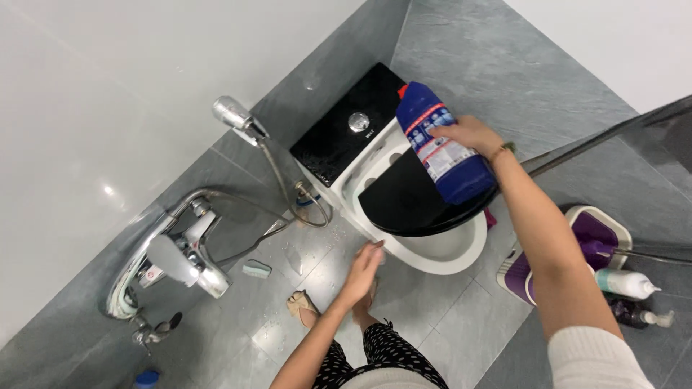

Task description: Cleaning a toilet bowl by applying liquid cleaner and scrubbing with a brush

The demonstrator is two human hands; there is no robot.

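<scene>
Head view. The right hand [467, 135], upper centre-right of the frame, is clenched around a blue cleaner bottle [441, 153] with a red cap. The bottle is tilted, cap end toward the upper left, and is held over the black toilet seat [404, 205]. The seat rests partly across the white toilet bowl [450, 252] at the centre of the frame. The black cistern [346, 130] with its round chrome flush button sits above and left of the bowl.

The left hand [364, 270], lower centre, has its fingers extended and loose; its fingertips lie at the near left rim of the bowl. Whether they touch the rim cannot be determined. It holds nothing.

A chrome tap assembly [176, 252] occupies the left of the frame, with a hand shower [234, 115] and hose above it. A purple and white mop bucket [577, 248] stands at the right, with two pump bottles [631, 295] just beside it.
</scene>
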